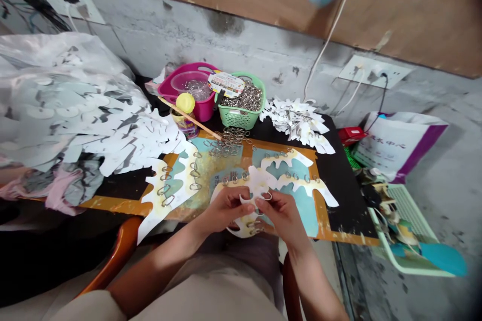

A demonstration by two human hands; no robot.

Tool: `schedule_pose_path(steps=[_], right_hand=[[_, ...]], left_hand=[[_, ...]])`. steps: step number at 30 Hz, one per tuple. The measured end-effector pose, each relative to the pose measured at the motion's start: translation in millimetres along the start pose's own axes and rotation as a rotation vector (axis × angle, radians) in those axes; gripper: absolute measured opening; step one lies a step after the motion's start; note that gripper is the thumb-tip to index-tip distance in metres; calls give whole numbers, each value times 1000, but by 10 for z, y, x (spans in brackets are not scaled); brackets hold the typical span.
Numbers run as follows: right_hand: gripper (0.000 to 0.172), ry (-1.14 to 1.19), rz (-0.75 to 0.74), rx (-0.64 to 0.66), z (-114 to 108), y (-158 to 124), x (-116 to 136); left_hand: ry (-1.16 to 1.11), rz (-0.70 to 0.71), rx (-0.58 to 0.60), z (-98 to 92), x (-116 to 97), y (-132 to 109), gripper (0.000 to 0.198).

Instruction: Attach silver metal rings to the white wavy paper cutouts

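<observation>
Hands are really tucked together here, lol. Left hand [226,208] and right hand [283,216] are both curled in, nothing spread open. What have they actually got?

Looks like both are pinching a white paper cutout [253,179] with a scalloped edge, held over the front of a painted work board [320,210]. Right hand's fingers sit by a small metal ring [266,195] on that edge, but I can't tell if the ring is gripped or just touched.

So what step is this?

My read: rings are going onto the cutout's edge one at a time, since other paper cutouts [167,188] on the board already carry a row. This ring needs seating on the paper before the fingers let go. Loose metal rings [228,143] lie just ahead, with more in a green plastic basket [241,123] and a pink plastic basket [188,91].
</observation>
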State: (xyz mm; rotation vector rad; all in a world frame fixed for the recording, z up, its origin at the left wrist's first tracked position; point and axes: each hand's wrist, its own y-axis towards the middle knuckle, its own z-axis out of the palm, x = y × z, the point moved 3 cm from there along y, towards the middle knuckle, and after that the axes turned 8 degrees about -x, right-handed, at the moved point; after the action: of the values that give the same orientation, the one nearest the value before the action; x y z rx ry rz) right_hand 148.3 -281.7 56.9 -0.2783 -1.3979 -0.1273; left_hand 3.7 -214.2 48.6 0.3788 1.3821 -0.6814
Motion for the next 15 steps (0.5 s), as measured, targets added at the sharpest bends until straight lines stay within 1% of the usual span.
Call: schedule_pose_path(steps=[2,4,6,8,11,13,15], right_hand=[[28,119,84,-16,28,-16,-48],[28,273,232,-32,56,-20,-159],[31,391,359,-47,73,-13,-295],[34,444,421,-44,70,-2,-411],[41,448,418,-18,33,2,-493],[46,417,356,-24,-2,-1,-482],[42,352,263,-37,-21,-1,-443]], left_hand=[[-53,24,18,9,81,-12,44],[-114,13,20,23,210,-23,41],[-193,-44,-14,36,359,-29,40],[-280,-106,-79,42,470,-31,41],[-382,-188,-161,50,516,-23,42],[-401,-257,-210,56,505,-15,41],[-373,-327,-269,63,506,-11,41]])
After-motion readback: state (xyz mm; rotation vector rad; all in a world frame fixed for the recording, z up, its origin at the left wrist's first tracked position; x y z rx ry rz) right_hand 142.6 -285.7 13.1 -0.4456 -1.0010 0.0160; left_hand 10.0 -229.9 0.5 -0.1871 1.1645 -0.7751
